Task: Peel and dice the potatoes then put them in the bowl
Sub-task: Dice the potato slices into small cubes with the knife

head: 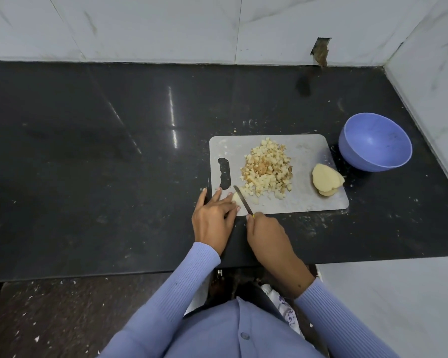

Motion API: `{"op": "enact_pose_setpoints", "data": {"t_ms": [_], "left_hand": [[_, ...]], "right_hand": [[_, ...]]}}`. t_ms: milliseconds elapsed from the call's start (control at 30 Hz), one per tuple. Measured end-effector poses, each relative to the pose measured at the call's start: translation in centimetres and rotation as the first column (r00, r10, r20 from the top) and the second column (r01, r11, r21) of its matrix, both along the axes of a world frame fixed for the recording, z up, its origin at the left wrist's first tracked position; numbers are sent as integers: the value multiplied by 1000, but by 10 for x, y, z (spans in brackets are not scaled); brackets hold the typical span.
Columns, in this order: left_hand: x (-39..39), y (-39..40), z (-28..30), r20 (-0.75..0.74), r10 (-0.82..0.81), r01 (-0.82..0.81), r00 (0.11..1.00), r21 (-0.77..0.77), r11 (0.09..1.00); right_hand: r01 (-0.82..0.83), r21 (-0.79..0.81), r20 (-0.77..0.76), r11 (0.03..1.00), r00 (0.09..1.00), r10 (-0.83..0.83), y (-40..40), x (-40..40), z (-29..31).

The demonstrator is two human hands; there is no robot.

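A black stone counter [114, 177] runs along the wall. On it lie a grey cutting board [308, 156] and, just beside, a blue bowl [375, 146].

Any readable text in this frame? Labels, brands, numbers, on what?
None readable.
Grey plastic cutting board: no print visible, only scratches and potato residue.
Blue plastic bowl: plain, with dark scuffs inside that are not characters.
Knife held in the right hand: blade shows no marking; handle is hidden by the hand.
White marble wall tiles and black stone counter: only veining and reflections.
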State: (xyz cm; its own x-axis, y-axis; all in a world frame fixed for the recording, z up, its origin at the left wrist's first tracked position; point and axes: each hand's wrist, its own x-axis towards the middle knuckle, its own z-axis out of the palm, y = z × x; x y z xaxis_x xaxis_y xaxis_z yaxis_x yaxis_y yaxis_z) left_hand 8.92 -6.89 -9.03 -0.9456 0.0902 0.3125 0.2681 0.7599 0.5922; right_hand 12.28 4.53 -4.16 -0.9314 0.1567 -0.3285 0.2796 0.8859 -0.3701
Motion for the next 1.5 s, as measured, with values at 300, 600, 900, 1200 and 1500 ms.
{"op": "enact_pose_setpoints", "data": {"t_ms": [300, 600, 900, 1200, 1500], "left_hand": [[0, 7, 12, -31, 13, -16, 999, -123, 992], [4, 4, 3, -105, -3, -10, 994, -121, 993], [3, -5, -3, 5, 84, -84, 996, 28, 996], [-8, -4, 6, 198, 145, -152, 970, 21, 988], [-7, -2, 6, 219, 137, -146, 966, 25, 989]], "right_hand": [[-21, 111, 89, 994, 996, 11, 5, 44, 0], [55, 75, -4, 996, 999, -54, 18, 34, 3], [-9, -26, -34, 1000, 999, 8, 2, 13, 2], [-7, 45, 43, 999, 999, 5, -4, 18, -2], [-16, 110, 46, 994, 999, 11, 14, 46, -2]]}}
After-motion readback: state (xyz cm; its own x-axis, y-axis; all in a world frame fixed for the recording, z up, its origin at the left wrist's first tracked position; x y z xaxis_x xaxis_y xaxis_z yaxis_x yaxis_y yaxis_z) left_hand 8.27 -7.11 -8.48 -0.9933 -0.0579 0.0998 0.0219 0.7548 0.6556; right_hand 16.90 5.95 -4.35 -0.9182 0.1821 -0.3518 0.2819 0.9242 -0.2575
